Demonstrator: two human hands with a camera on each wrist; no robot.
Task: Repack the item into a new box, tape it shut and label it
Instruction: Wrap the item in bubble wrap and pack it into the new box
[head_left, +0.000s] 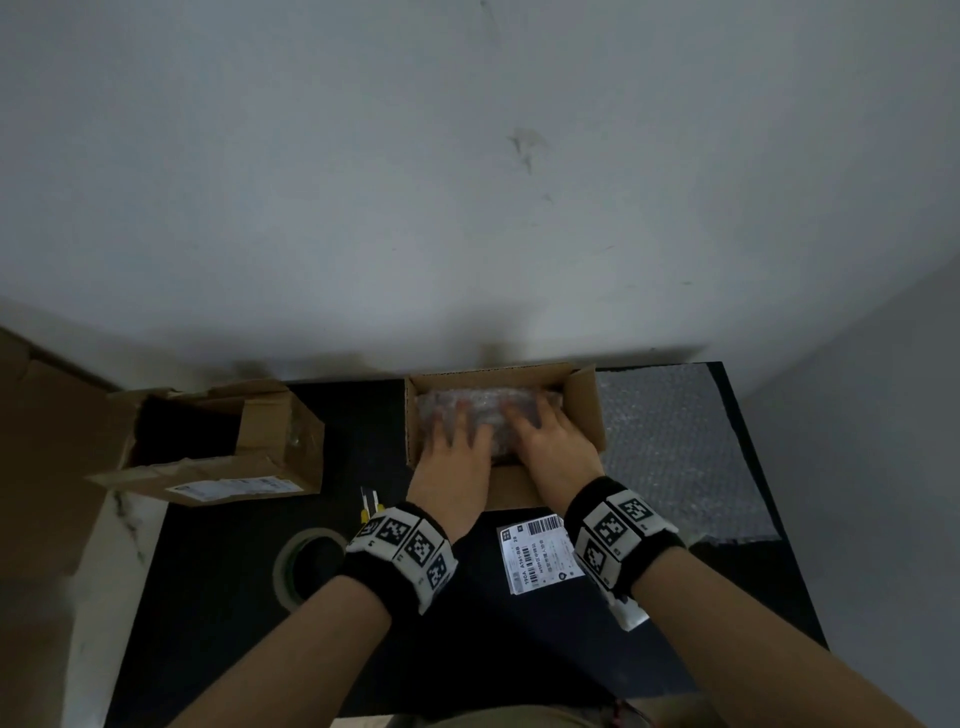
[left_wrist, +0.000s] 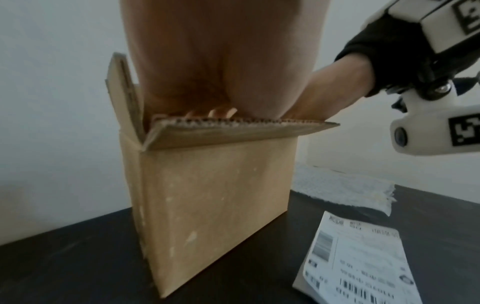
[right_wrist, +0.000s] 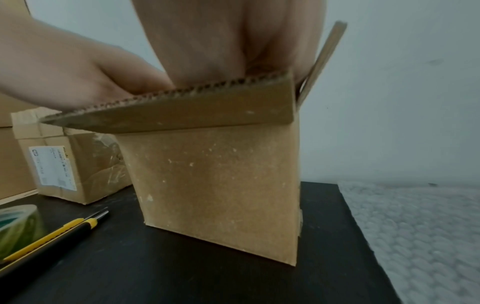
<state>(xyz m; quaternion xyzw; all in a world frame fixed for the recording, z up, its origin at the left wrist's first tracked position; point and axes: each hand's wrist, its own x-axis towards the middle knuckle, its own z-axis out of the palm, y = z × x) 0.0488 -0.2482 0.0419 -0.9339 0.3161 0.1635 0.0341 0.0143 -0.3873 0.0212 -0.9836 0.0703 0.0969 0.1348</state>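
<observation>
Head view: the bubble-wrapped item (head_left: 493, 410) is seen inside the open new box (head_left: 584, 410) at the back of the black table (head_left: 218, 597). Left hand (head_left: 452, 462) and right hand (head_left: 550, 447) are laid flat on the wrap, fingers fairly straight and spread, side by side inside the box. The near flap is folded outward under the wrists. A shipping label (head_left: 540, 553) is seen flat on the table just in front of the box. The old opened box (head_left: 218, 441) is placed well to the left; a tape roll (head_left: 306, 564) and a yellow utility knife (head_left: 370, 506) are near the left wrist. A bubble wrap sheet (head_left: 675, 452) is spread right of the new box.

Left wrist view: the palm is seen going down into the box over the flap edge; finger pose can hardly be told. Label and bubble sheet are seen at right.

Right wrist view: both hands are seen entering the box top; fingers are hidden. Knife, tape and old box are seen at left.
</observation>
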